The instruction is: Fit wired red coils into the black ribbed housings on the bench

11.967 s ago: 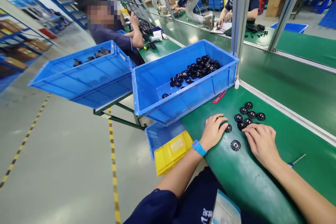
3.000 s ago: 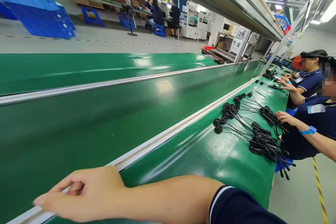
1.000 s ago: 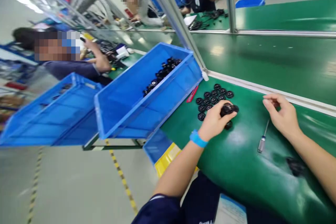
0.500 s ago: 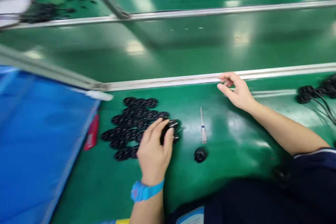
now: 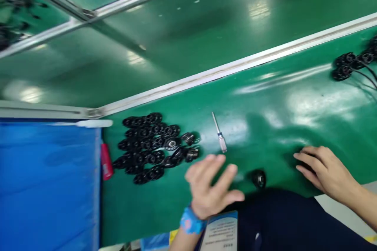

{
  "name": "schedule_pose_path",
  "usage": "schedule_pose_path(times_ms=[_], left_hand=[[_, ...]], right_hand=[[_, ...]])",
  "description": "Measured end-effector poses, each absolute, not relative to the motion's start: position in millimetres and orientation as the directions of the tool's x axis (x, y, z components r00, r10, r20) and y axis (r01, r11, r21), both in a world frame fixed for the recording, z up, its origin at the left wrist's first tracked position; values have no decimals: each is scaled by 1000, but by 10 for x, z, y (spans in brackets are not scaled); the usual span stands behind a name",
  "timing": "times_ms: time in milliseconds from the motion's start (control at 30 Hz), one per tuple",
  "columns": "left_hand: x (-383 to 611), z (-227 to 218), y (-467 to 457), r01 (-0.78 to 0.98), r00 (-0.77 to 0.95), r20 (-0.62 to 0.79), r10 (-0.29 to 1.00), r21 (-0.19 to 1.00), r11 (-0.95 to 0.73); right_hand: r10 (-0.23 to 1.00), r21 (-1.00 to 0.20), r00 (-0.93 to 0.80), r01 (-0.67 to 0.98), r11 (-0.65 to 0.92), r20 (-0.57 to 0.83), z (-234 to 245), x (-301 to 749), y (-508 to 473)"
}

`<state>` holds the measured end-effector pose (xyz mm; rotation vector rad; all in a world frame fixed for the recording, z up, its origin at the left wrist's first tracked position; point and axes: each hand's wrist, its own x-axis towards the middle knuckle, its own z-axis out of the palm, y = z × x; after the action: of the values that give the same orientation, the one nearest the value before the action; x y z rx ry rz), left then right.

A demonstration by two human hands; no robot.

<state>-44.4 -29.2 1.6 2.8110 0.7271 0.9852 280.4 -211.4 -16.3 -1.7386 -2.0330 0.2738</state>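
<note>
My left hand [image 5: 210, 188], blurred by motion, hovers over the green work surface with fingers spread and nothing in them. A round black plastic part [image 5: 259, 178] sits to its right, near the front edge. My right hand [image 5: 326, 168] is low over the surface farther right, fingers and thumb curled; whatever lies in the dark gap between them is hidden. A screwdriver [image 5: 220, 135] with a pale handle lies beyond my left hand. To the left, several black round parts [image 5: 147, 141] are grouped in rough rows, some with metal showing.
Black parts with cables [image 5: 350, 64] lie at the far right. A blue panel [image 5: 47, 180] borders the left, with a red object [image 5: 106, 161] beside it and a white-handled tool [image 5: 94, 123] above. A metal rail [image 5: 206, 74] runs along the back.
My left hand has left the grouped parts and moved right, its fingers spreading. My right hand has come down from the back rail toward the front edge. The view has turned.
</note>
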Motion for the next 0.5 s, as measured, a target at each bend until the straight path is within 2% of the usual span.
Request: schedule_pose_path(times_ms=[100, 200, 267, 367, 500], left_hand=[[-178, 11, -533, 232, 881, 330, 340, 324, -917], [-48, -48, -655, 217, 932, 198, 305, 371, -903], [-50, -97, -676, 320, 890, 190, 414, 388, -864], [-157, -120, -677, 537, 722, 254, 644, 382, -752], [-392, -53, -647, 675, 528, 354, 772, 377, -634]], right_hand=[[949, -522, -248, 794, 313, 193, -154, 2719, -1707], [893, -550, -424, 715, 432, 149, -79, 2658, -1278], [845, -545, -516, 672, 502, 143, -109, 2613, -1015], [773, -510, -613, 618, 599, 165, -210, 2471, -595], [712, -399, -689, 619, 676, 136, 12, 2002, -46]])
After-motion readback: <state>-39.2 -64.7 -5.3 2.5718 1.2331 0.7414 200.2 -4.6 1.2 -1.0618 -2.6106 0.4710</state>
